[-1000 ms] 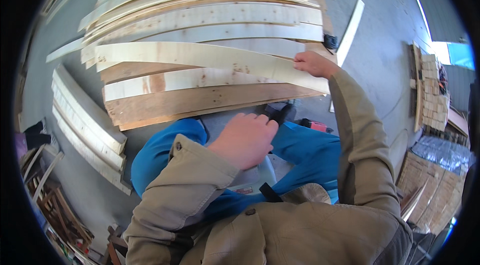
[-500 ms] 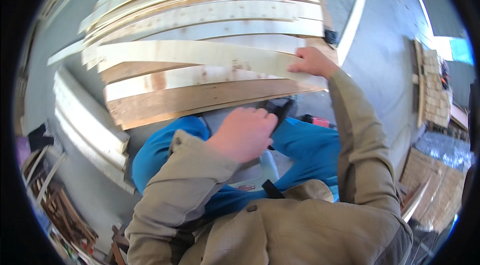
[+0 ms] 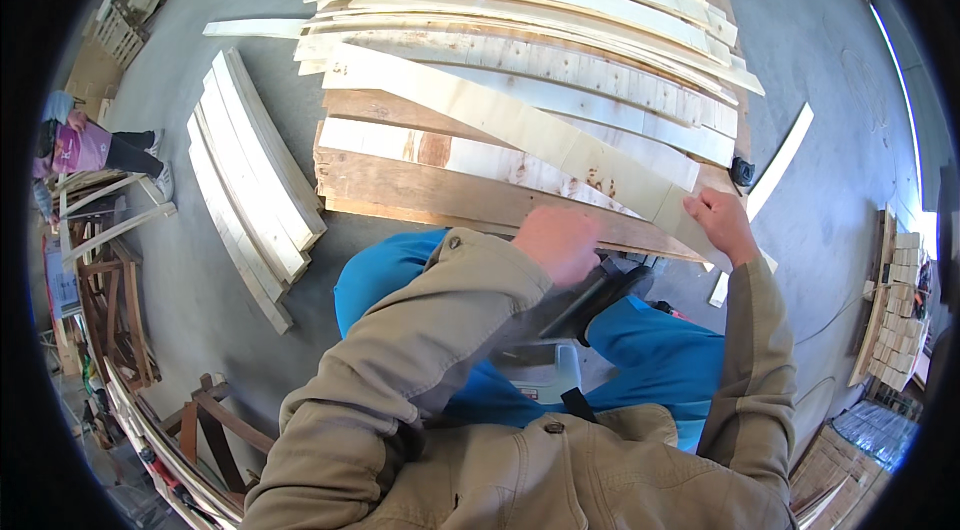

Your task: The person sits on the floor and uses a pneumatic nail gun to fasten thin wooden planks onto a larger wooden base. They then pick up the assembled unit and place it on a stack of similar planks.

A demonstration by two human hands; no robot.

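Note:
My right hand point(image 3: 722, 226) is closed on the near right end of a long pale wooden board point(image 3: 480, 115), thumb on top. That board lies slantwise across other boards on a low stack, its far end up to the left. My left hand point(image 3: 560, 244) is just above the stack's near edge, beside a brown board point(image 3: 440, 192); motion smears its fingers, so its grip cannot be told. Between my knees, below the left hand, is a long black object point(image 3: 597, 302) whose kind I cannot make out.
More pale boards point(image 3: 250, 165) lie stacked on the floor at left, and a single strip point(image 3: 780, 160) lies at right beside a small black object point(image 3: 741, 171). Another person point(image 3: 95, 148) is at far left. Bundled wood blocks point(image 3: 897, 315) stand at far right.
The view has shifted, bringing more floor and a person in at left. The board in my right hand now slants more steeply, its right end nearer me. My left hand has come away from the black object.

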